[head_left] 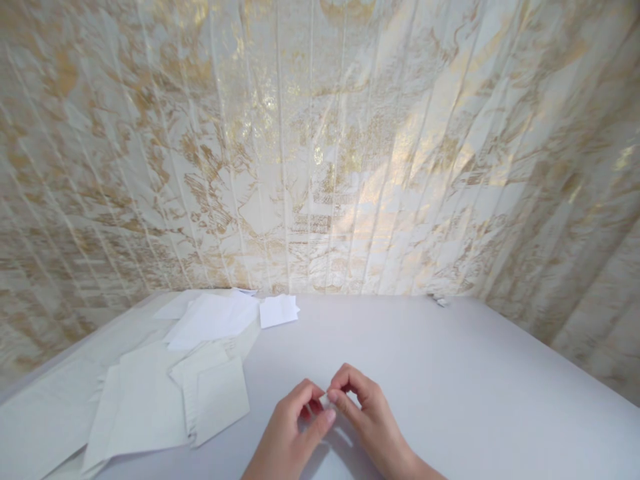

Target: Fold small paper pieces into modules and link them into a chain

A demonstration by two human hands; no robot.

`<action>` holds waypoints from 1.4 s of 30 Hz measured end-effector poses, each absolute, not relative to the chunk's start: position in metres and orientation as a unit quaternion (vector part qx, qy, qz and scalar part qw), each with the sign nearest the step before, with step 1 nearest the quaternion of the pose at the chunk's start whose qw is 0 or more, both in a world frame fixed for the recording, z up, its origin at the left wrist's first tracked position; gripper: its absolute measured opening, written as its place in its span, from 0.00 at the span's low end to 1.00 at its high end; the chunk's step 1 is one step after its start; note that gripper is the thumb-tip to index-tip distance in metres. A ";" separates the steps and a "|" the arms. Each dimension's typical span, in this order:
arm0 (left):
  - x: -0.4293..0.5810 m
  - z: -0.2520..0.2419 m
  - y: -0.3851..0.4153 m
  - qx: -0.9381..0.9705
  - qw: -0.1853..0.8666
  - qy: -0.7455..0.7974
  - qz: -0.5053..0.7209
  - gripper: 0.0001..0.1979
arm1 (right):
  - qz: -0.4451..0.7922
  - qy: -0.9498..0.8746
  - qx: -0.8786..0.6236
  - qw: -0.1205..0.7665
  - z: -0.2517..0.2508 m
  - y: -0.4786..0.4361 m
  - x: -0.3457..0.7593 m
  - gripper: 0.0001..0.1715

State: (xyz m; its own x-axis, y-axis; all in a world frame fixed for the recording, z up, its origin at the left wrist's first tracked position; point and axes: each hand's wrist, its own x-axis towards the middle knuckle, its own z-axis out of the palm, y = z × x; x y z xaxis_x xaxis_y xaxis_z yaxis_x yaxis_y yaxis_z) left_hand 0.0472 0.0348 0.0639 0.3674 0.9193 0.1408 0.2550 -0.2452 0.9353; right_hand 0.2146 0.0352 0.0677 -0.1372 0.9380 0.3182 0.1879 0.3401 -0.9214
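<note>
My left hand and my right hand meet low in the middle of the view, just above a white table. Both hands are closed in a pinch, fingertips touching each other around a tiny white bit that is too small to name. To the left of my left hand lies a loose pile of white paper sheets, the nearest sheet a hand's width away.
More white sheets and a small folded stack lie at the back left of the table. A small scrap sits at the far edge. A cream and gold patterned curtain hangs behind and to the right.
</note>
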 end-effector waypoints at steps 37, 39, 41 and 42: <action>0.040 0.054 0.051 0.615 0.472 0.415 0.477 0.08 | 0.459 -0.637 -0.372 0.495 0.064 0.046 0.223 0.16; 0.039 0.054 0.051 0.626 0.475 0.407 0.466 0.10 | 0.455 -0.644 -0.373 0.488 0.062 0.046 0.222 0.14; 0.040 0.054 0.050 0.633 0.473 0.401 0.464 0.11 | 0.454 -0.646 -0.375 0.485 0.060 0.047 0.221 0.15; 0.040 0.054 0.049 0.633 0.470 0.400 0.467 0.11 | 0.452 -0.645 -0.377 0.487 0.059 0.046 0.221 0.15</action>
State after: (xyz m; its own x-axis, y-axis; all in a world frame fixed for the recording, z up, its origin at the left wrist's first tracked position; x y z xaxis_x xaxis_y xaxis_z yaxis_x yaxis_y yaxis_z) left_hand 0.0403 0.0491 0.0538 0.2435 0.9459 0.2145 0.0673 -0.2371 0.9691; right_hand 0.2207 0.0464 0.0592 -0.2409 0.9269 0.2879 0.0449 0.3070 -0.9507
